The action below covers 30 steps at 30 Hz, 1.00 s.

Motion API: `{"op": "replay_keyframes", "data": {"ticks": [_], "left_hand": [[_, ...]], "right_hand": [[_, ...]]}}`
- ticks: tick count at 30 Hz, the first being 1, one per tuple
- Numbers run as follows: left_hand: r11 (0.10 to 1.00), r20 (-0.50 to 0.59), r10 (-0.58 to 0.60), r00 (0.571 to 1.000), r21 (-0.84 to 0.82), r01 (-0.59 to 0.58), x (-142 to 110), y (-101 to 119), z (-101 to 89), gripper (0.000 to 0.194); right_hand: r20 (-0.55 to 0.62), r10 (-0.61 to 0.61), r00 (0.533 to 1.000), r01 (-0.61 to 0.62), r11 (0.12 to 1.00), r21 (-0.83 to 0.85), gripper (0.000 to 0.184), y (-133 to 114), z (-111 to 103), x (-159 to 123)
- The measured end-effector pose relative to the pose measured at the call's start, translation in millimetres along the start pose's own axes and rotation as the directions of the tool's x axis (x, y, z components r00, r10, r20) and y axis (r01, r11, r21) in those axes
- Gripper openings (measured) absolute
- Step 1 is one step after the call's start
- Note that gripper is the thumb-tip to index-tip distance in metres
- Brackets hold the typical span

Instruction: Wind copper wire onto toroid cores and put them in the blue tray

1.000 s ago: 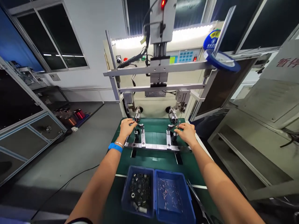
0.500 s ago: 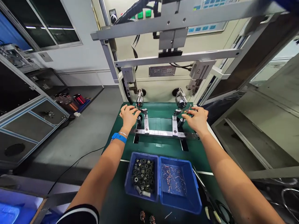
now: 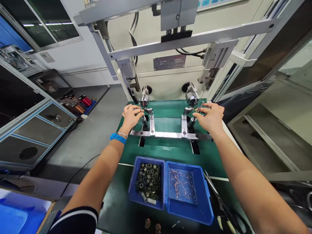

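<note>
My left hand (image 3: 133, 114) has its thumb and fingertips pinched at a small metal piece with a thin pin (image 3: 140, 106), just in front of the left spindle head (image 3: 145, 97). Across from it, the fingers of my right hand (image 3: 211, 117) close on a similar thin metal pin (image 3: 201, 106) below the right spindle head (image 3: 192, 96). A little copper colour shows by these fingertips, but the parts are too small to make out fully. Between the hands stands a metal bracket bar (image 3: 168, 135) with two upright arms.
Nearer me, one blue bin (image 3: 131, 188) holds many slotted metal cores (image 3: 149, 177); another blue bin (image 3: 207, 208) holds copper wire scraps (image 3: 179, 183). Scissors (image 3: 219, 198) lie at right. Two copper-wound cores (image 3: 147, 223) lie in front. A metal crossbar (image 3: 195, 42) spans overhead.
The view has shifted closer and lower, so the machine frame appears larger and higher. Both hands stay at the spindle heads, their fingers still pinched, with slight shifts of the fingertips.
</note>
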State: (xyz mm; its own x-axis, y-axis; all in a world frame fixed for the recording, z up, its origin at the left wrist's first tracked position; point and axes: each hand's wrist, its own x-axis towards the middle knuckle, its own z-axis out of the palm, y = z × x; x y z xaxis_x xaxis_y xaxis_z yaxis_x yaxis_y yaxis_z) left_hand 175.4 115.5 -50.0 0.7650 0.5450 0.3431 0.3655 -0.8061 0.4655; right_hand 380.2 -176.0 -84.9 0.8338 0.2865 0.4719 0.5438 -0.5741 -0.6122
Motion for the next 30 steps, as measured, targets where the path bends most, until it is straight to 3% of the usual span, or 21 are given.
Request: {"op": "replay_keyframes", "data": {"ticks": [4,8,11,13,14,15,17,18,20,22,25,30], "left_hand": [[0.998,-0.043,-0.055,0.998,0.018,0.056,-9,7,6.2,0.015],[0.998,-0.026,-0.064,0.998,0.005,0.064,-13,23,-11.5,0.016],[0.999,0.005,-0.009,1.0,-0.031,0.009,-46,40,-39.9,0.038],[0.989,0.142,0.13,0.981,-0.091,-0.117,-90,48,-59.6,0.035],[0.97,0.256,0.229,0.939,-0.139,-0.199,-115,52,-67.9,0.026],[0.948,0.361,0.311,0.879,-0.184,-0.26,-142,54,-74.5,0.019],[0.901,0.565,0.432,0.703,-0.244,-0.358,-188,56,-81.8,0.013],[0.9,0.622,0.431,0.654,-0.238,-0.366,-207,57,-82.5,0.013],[0.908,0.67,0.4,0.625,-0.201,-0.366,-231,56,-79.8,0.017],[0.925,0.67,0.364,0.648,-0.178,-0.336,-239,55,-75.1,0.015],[0.939,0.674,0.333,0.659,-0.174,-0.297,-238,56,-71.6,0.009],[0.912,0.72,0.391,0.573,-0.221,-0.346,-242,53,-74.7,0.015]], "right_hand": [[0.004,0.042,0.999,-0.041,0.999,-0.012,0.021,-3,1,2],[0.043,0.075,0.996,-0.073,0.997,-0.039,0.024,-25,-13,-3],[0.044,0.038,0.998,-0.036,0.998,-0.054,0.038,-59,-39,-45],[0.112,-0.077,0.991,0.08,0.997,-0.021,0.032,-85,-57,-98],[0.205,-0.188,0.961,0.185,0.982,0.034,0.02,-98,-66,-128],[0.36,-0.351,0.864,0.323,0.936,0.137,0.015,-110,-73,-159],[0.558,-0.462,0.689,0.395,0.885,0.245,0.015,-131,-84,-210],[0.63,-0.463,0.624,0.392,0.882,0.26,0.015,-139,-86,-229],[0.713,-0.434,0.551,0.38,0.891,0.248,0.018,-150,-84,-250],[0.749,-0.407,0.524,0.37,0.9,0.23,0.021,-155,-78,-254],[0.767,-0.377,0.519,0.339,0.915,0.221,0.02,-156,-71,-252],[0.743,-0.374,0.555,0.319,0.921,0.226,0.018,-147,-62,-259]]}}
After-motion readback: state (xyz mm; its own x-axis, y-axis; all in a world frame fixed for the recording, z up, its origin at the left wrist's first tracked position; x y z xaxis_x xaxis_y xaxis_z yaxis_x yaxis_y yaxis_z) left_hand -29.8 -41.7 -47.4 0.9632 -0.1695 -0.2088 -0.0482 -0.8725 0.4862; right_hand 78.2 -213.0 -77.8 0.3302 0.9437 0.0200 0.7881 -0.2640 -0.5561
